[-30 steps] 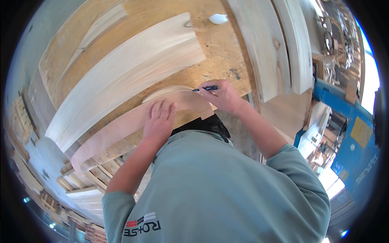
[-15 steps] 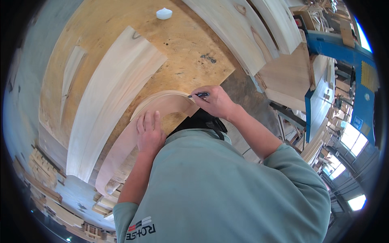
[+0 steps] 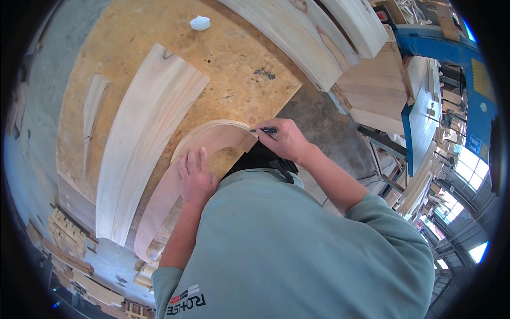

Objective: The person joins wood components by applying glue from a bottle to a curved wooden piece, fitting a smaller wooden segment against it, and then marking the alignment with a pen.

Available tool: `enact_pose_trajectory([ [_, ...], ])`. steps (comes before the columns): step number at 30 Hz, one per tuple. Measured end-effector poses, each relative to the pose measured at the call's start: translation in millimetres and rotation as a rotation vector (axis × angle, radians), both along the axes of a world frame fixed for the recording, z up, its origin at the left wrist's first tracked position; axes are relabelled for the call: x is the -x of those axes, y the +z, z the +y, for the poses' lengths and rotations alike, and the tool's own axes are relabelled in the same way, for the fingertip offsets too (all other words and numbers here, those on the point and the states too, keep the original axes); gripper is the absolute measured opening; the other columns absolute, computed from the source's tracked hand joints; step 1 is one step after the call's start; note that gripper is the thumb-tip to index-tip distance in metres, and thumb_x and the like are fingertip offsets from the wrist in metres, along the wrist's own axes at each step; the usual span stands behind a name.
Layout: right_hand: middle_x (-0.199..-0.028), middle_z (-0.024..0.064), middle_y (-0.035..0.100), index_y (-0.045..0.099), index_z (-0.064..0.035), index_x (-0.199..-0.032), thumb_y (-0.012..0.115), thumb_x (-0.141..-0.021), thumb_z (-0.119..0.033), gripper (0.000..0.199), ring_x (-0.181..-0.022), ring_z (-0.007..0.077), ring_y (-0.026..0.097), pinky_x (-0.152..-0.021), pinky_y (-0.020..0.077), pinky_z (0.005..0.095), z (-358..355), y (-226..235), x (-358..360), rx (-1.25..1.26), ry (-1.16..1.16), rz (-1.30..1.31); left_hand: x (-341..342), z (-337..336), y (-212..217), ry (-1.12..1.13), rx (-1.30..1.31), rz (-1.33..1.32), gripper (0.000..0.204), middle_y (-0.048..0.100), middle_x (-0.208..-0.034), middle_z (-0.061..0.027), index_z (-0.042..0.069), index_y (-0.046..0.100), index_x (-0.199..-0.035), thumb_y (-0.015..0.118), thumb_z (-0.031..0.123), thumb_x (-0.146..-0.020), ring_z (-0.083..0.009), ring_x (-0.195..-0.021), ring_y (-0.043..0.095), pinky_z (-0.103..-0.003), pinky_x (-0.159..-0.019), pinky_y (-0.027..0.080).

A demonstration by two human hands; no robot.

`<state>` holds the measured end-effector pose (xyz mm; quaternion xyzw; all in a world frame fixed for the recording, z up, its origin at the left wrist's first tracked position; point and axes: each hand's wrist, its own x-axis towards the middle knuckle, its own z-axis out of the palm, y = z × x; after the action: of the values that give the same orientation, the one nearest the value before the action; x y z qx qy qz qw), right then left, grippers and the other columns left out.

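A thin, pale pinkish, curved wooden template (image 3: 162,199) lies at the near edge of the worktable. Its arched end rests over another light wooden piece (image 3: 197,128), whose rim shows along the outside of the curve. My left hand (image 3: 196,173) lies flat on the template, fingers stretched out. At the right end of the arch, my right hand (image 3: 289,141) is closed around a dark pen (image 3: 270,130). The pen's tip meets the template's outer edge, or sits very close to it; any drawn line is too fine to make out.
On the plywood tabletop (image 3: 234,69) lie a wide curved board (image 3: 143,122), a narrow offcut (image 3: 93,103) and a small white container (image 3: 200,23). Large planks (image 3: 297,37) are at the far right. Beyond them stands a blue machine (image 3: 435,42).
The pen and my right hand have shifted slightly right and down along the curve's edge. My left hand stays on the template. The view has tilted a little.
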<state>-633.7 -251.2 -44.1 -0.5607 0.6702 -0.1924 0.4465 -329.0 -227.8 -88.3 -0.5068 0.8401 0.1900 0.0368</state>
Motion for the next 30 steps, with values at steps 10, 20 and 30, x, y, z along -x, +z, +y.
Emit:
enact_pose_trajectory([
  [10, -0.109, 0.0102, 0.065, 0.064, -0.0115, -0.123, 0.068, -0.084, -0.007, 0.040, -0.106, 0.0310, 0.062, -0.089, 0.0522, 0.0400, -68.0, -51.1, 18.5, 0.477, 0.196, 0.454, -2.5, -11.4, 14.6, 0.004, -0.143, 0.011, 0.079, 0.043, -0.147, -0.0192, 0.011, 0.047, -0.149, 0.073, 0.020, -0.074, -0.0416, -0.136, 0.038, -0.053, -0.112, 0.039],
  [20, -0.119, 0.0130, 0.062, 0.065, -0.0094, -0.124, 0.062, -0.085, -0.004, 0.040, -0.116, 0.0325, 0.057, -0.097, 0.0482, 0.0431, -65.3, -62.2, 8.2, 0.441, 0.290, 0.491, -68.6, 15.8, 19.2, 0.437, -0.013, -0.075, 0.088, 0.043, -0.146, -0.0169, 0.006, 0.042, -0.147, 0.084, 0.022, -0.072, -0.0377, -0.139, 0.036, -0.054, -0.119, 0.024],
  [30, -0.112, 0.0216, 0.066, 0.068, 0.0011, -0.114, 0.057, -0.099, -0.017, 0.026, -0.108, 0.0406, 0.061, -0.094, 0.0495, 0.0454, -11.2, -48.7, -45.1, 0.367, 0.065, 0.066, -120.2, 38.0, 20.8, 0.421, -0.032, -0.024, 0.094, 0.051, -0.136, -0.0174, 0.010, 0.044, -0.148, 0.089, 0.014, -0.065, -0.0380, -0.131, 0.046, -0.051, -0.113, 0.034],
])
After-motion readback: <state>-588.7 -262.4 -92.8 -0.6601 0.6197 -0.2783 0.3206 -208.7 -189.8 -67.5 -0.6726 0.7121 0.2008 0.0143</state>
